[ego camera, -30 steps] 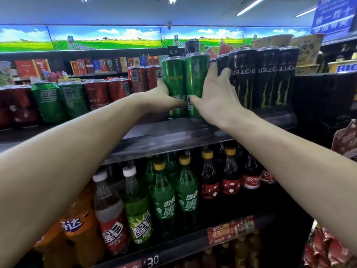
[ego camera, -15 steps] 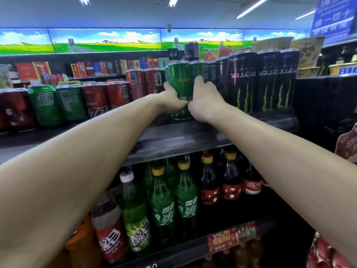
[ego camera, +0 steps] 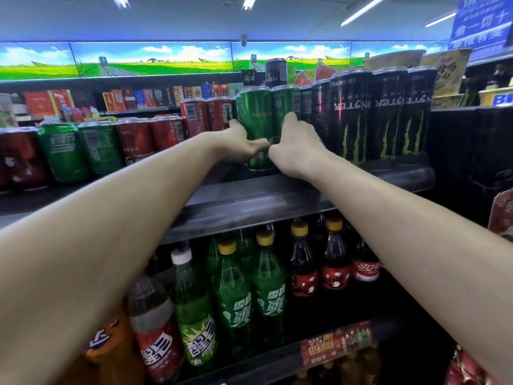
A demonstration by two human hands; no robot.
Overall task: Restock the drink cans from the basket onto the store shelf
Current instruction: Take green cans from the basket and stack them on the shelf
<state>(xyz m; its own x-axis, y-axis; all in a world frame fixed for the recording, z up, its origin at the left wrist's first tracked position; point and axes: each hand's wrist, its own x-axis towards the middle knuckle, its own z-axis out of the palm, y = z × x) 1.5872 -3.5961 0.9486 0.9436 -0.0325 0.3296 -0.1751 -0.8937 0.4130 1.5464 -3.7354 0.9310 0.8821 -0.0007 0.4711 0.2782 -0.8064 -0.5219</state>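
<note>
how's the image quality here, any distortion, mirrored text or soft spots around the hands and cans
Head view: wide-angle bending bows the shelf edge and stretches the forearms near the frame; the lettering on the black cans reads mirrored; the left hand and right hand on the tall green cans look slightly soft; ceiling strip lights give cool bluish light; lower right corner is dark.

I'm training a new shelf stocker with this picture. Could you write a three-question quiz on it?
1. True or false: both hands are on tall green cans.
2. What stands directly right of the green cans? A) black energy cans B) red cans C) bottles
3. What sits on the shelf below?

Key
1. True: left hand, right hand.
2. A, black energy cans.
3. Soda bottles.
</note>
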